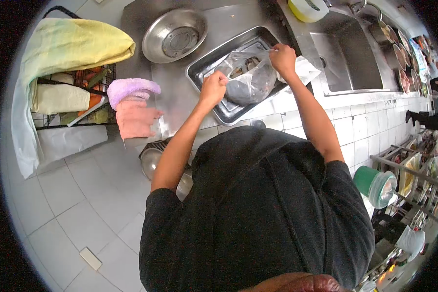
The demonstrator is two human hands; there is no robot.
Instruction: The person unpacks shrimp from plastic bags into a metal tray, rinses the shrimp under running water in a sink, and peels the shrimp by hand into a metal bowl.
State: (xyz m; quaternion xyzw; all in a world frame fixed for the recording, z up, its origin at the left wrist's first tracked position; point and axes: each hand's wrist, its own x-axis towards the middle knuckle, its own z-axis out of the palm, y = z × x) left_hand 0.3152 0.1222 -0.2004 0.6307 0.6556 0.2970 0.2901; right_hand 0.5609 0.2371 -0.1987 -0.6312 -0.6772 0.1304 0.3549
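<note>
A clear plastic bag point(252, 88) with dark contents sits in a rectangular metal tray point(222, 115) on the steel counter. Greyish pieces point(250, 64) show through the bag's mouth; I cannot make out what they are. My left hand point(214, 87) is closed in a pinch on the bag's left edge. My right hand point(282, 58) grips the opposite edge, fingers curled. Between the two hands the bag's mouth is stretched apart. White plastic or paper point(304, 71) lies just right of the tray, by my right wrist.
A round metal bowl point(175, 36) stands on the counter behind the tray, left. To the right is a sink point(348, 61). Purple and pink cloths point(134, 114) hang at the counter's left end, near a wire rack of vegetables point(73, 97). A green bucket point(367, 180) is at right.
</note>
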